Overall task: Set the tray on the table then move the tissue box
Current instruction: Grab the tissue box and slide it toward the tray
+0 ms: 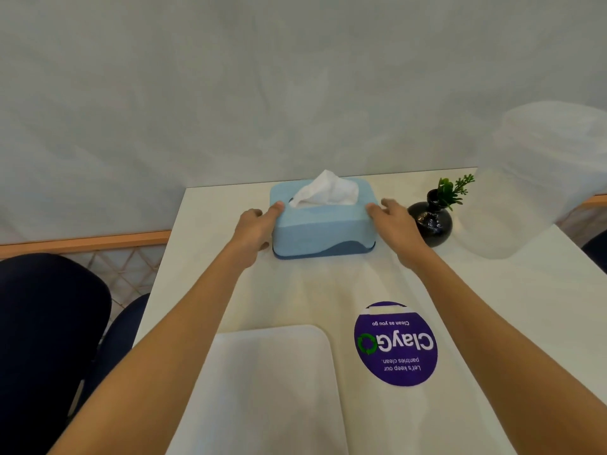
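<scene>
tissue box (323, 226): matt blue plastic between my hands
tissue (325, 190): soft white paper
vase (430, 221): glossy black
tray (272, 389): smooth white

One tissue box (323, 221), one tray (272, 385) and one black vase (431, 221) holding one green sprig (451, 188) are counted on one table (492, 307). One round purple sticker (395, 344) is seen. Two hands are counted, left hand (254, 229) and right hand (399, 223). One dark chair (49, 323) is counted.

Soft even light, faint shadows (edges bowed, slight blur).
</scene>
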A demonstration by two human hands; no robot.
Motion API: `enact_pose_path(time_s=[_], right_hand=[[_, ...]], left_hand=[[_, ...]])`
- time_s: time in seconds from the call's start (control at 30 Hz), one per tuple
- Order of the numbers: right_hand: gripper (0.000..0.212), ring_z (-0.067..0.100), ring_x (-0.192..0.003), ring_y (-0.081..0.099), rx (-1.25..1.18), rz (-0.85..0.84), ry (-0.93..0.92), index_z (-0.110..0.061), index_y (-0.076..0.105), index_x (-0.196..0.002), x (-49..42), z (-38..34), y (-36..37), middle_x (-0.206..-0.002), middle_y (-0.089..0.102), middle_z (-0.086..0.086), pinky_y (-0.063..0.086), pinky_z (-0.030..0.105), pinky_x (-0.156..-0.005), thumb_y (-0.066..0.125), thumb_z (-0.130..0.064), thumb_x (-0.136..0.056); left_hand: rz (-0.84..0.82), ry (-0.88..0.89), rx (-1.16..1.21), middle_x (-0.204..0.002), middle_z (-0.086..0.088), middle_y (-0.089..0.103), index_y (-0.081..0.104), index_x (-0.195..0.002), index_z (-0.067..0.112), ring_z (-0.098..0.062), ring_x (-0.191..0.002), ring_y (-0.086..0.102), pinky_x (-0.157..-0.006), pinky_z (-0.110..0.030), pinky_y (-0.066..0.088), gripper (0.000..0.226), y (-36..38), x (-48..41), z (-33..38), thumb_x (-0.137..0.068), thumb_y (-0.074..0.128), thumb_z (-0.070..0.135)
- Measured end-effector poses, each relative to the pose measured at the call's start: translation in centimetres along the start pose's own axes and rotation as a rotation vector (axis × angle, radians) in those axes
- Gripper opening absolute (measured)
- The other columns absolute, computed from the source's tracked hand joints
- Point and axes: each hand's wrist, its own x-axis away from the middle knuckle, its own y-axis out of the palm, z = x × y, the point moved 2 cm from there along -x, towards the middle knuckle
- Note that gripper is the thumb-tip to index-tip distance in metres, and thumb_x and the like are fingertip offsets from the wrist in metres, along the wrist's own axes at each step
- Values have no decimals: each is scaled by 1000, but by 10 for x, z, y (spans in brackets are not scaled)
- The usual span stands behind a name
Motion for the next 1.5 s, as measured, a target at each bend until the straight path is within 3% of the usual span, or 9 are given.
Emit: enact_pose_path(time_s=[0.1,0.2,0.37,0.47,0.63,0.9,1.3,1.43,1.5], right_hand=[[39,24,-99,53,-164,-54,59,-12,51,-122,6,1,9,-118,57,11,48,46,-97,42,-37,-92],[26,23,-98,54,-179,-77,42,-20,49,-109,10,-1,16,-111,57,6,50,47,-95,46,-37,-90],[42,22,-98,53,-138,-108,-48,-21,49,-126,15,-22,44,-112,56,1,45,25,-66,52,-38,-87],[46,22,-99,54,-148,-143,-104,-21,47,-129,15,-42,70,-114,57,1,44,23,-64,53,-37,-86],[47,19,-96,54,-187,-190,-132,-20,47,-130,17,-70,119,-113,57,0,43,21,-61,54,-36,-86],[49,20,-96,52,-205,-207,-137,-17,44,-132,5,-90,165,-115,56,2,43,21,-61,52,-37,-88],[58,18,-102,50,-116,-201,-237,-17,32,-139,-15,-87,180,-132,51,6,44,28,-79,50,-42,-91],[63,21,-112,49,-114,-204,-238,-19,25,-143,-19,-85,181,-138,47,5,45,30,-87,48,-45,-91],[63,18,-109,47,-152,-211,-214,-20,24,-144,-21,-86,181,-139,46,5,44,30,-86,49,-43,-91]], left_hand=[[-92,11,8,-119,-8,60,52,-110,12,-28,-112,58,-98,-44,50,44,4,10,-6,-89,52,50],[-52,7,5,-114,-6,56,50,-116,13,-27,-112,56,-103,-47,47,43,2,17,-11,-90,48,48],[-3,-51,74,-111,-6,54,42,-111,16,-26,-107,54,-101,-42,47,32,-27,19,-25,-92,45,42],[55,-65,92,-111,-7,54,43,-114,14,-26,-103,54,-92,-39,47,33,-60,13,-23,-93,45,39],[157,-58,80,-110,-8,55,44,-109,15,-27,-102,54,-96,-44,48,29,-117,-7,-14,-91,47,38],[170,-72,46,-84,-3,53,42,-107,12,-19,-80,54,-79,-37,46,27,-152,-34,-4,-93,44,35],[85,12,6,-103,-5,56,44,-114,14,-24,-99,54,-96,-41,47,35,-154,-64,-9,-92,42,41],[59,71,-82,-128,-7,56,44,-129,17,-26,-116,55,-104,-48,45,77,-158,-65,-14,-74,39,70],[48,93,-109,-130,-7,53,40,-134,18,-27,-118,53,-105,-48,44,80,-158,-67,-16,-76,36,73]])
